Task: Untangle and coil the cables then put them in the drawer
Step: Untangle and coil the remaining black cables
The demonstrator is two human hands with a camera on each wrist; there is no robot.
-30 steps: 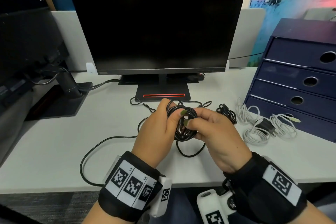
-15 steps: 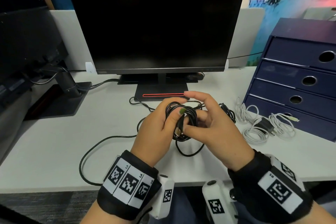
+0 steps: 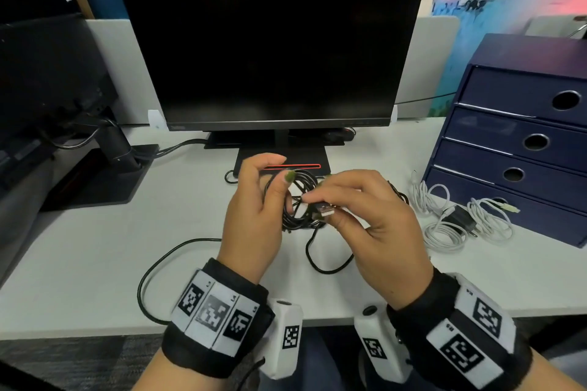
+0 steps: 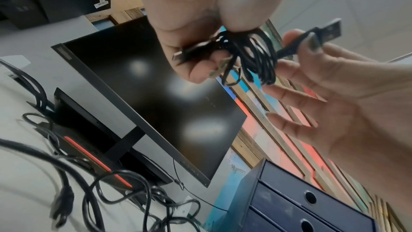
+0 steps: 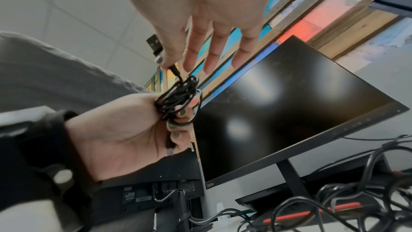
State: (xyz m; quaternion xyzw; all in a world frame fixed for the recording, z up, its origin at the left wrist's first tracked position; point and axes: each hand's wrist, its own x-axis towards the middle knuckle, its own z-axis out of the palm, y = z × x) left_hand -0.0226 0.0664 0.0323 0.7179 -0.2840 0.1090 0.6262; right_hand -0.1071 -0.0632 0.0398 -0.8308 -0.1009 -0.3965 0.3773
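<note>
A black cable coil [image 3: 297, 200] hangs above the desk in my left hand [image 3: 284, 197], whose fingers curl round the bundle. In the left wrist view the coil [image 4: 252, 54] sits under my curled fingers, with one small plug [image 4: 185, 54] sticking out. My right hand [image 3: 317, 205] pinches the cable's USB plug [image 3: 325, 209] between thumb and forefinger, just right of the coil; its other fingers are spread. The right wrist view shows that plug [image 5: 153, 43] above the coil [image 5: 178, 96]. A tail of the black cable [image 3: 327, 260] loops down onto the desk.
A dark blue drawer unit [image 3: 524, 143] with all its drawers closed stands at the right. White cables and a black adapter [image 3: 444, 225] lie before it. Another black cable bundle [image 3: 401, 197] lies behind my right hand. A monitor [image 3: 270, 41] stands behind, and a long black cable [image 3: 178, 259] trails left.
My right hand, spread over the coil half a second ago, now pinches the USB plug and has drawn it out to the right. My left hand keeps its hold on the coil.
</note>
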